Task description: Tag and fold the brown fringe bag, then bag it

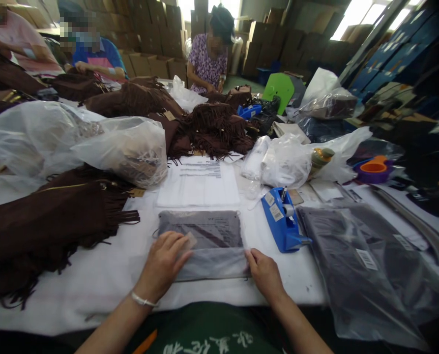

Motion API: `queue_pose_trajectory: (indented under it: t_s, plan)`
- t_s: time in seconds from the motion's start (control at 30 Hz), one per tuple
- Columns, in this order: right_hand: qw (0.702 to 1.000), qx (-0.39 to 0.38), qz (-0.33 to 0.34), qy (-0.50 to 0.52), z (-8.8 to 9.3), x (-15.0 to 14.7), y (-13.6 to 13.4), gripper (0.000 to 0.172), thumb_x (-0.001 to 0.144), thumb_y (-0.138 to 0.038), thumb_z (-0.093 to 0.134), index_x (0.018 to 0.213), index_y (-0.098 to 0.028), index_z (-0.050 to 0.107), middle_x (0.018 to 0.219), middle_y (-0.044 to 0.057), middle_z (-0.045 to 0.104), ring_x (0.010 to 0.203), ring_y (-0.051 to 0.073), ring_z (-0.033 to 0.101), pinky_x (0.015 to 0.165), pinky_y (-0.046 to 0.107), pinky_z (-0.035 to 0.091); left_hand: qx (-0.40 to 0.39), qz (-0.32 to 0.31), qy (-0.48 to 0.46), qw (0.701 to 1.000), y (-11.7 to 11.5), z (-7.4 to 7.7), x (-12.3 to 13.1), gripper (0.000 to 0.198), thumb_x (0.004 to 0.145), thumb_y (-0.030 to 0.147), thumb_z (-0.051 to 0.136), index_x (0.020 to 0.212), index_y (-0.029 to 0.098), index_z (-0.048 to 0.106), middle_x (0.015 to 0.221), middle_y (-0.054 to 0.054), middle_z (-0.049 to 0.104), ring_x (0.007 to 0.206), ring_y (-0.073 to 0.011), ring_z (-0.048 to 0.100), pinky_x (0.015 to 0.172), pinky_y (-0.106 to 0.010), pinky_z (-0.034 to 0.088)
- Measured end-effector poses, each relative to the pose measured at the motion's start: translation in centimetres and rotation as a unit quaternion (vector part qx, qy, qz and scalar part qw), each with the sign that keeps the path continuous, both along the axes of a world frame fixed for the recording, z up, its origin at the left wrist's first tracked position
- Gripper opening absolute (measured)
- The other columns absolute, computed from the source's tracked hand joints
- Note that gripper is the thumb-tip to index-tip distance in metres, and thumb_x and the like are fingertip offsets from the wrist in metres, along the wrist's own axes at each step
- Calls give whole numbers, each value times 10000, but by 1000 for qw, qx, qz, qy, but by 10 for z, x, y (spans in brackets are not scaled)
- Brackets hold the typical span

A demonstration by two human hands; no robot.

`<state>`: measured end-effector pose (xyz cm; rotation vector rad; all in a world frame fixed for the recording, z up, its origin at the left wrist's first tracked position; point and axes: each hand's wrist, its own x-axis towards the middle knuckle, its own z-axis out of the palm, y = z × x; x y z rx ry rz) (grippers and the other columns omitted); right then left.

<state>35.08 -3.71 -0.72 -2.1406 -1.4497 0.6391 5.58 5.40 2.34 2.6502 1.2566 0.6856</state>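
A flat grey item in a clear plastic bag (204, 236) lies on the white table (94, 280) right in front of me. My left hand (163, 263) rests flat on the bag's near left part, fingers stretched out, with a strip of tape under the fingertips. My right hand (265, 273) sits at the bag's near right corner, its fingers curled and pressed against the folded plastic edge. A blue tape dispenser (283, 219) stands just right of the bag.
Brown fringed suede bags (45, 226) pile up at left, more behind (215, 125). White plastic bags (127, 147) and a paper sheet (199, 184) lie beyond. Packed grey bags (355, 255) stack at right. Three people work at the far side; cartons line the back.
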Motion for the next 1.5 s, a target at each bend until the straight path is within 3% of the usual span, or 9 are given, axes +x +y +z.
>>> queue_pose_trajectory:
  t_s: [0.17,0.4,0.57,0.67,0.77,0.93,1.23,1.37,1.5]
  plan:
    - [997,18,-14,74,-3,3,5,395,884,-481,445,588,-221,480,509,-15,526,512,153,472,545,267,287,-67,-17,-26,997,-3,-19,38,194,900,278,522,736,175,539,840,-69,562,871,-234,498,776,-382,443]
    - [973,71,-90,201,-5,21,1,391,824,-563,511,705,-196,576,531,-16,597,481,158,569,510,255,442,-18,-23,-50,998,-7,-32,37,188,899,253,506,726,183,529,807,-60,543,844,-227,498,797,-385,427]
    - [942,175,-242,153,11,70,-34,412,888,-531,414,920,-156,582,675,29,627,618,166,595,613,272,483,38,-45,-74,996,3,-46,38,234,881,364,526,721,196,556,808,-66,575,822,-237,531,802,-393,430]
    - [920,224,-302,108,24,108,-41,461,907,-519,366,1102,-149,561,932,91,647,835,196,598,739,306,480,56,-53,-71,995,6,-48,39,272,881,407,505,715,201,564,782,-62,581,797,-243,543,789,-397,434]
    - [936,215,-253,113,34,136,-24,452,900,-513,375,1064,-184,637,1111,99,626,1047,224,556,885,341,447,68,-53,-68,994,6,-45,40,277,886,403,493,706,202,555,774,-60,578,782,-247,544,768,-400,435]
    - [956,194,-185,122,45,142,0,357,847,-470,495,844,-194,721,1122,91,641,1065,239,561,936,356,421,72,-58,-57,994,5,-45,41,254,888,390,498,722,202,540,781,-61,564,788,-250,528,769,-412,431]
    - [937,245,-250,-9,27,124,-43,253,796,-414,601,715,-182,660,1031,115,635,1100,273,487,1020,447,305,74,-57,-62,994,5,-49,38,239,892,373,500,743,195,557,795,-70,574,800,-250,528,779,-414,433]
    - [942,250,-223,-4,42,141,-21,291,850,-416,522,916,-190,692,1137,109,614,1153,257,463,1051,451,280,69,-59,-61,994,6,-51,37,253,885,400,503,747,198,568,811,-72,587,819,-252,538,796,-405,431]
    - [964,215,-146,64,55,144,-4,417,871,-403,489,1211,-186,593,888,69,702,993,221,593,906,383,441,73,-40,-59,995,5,-53,38,259,878,409,508,734,202,567,810,-67,591,824,-255,539,777,-397,424]
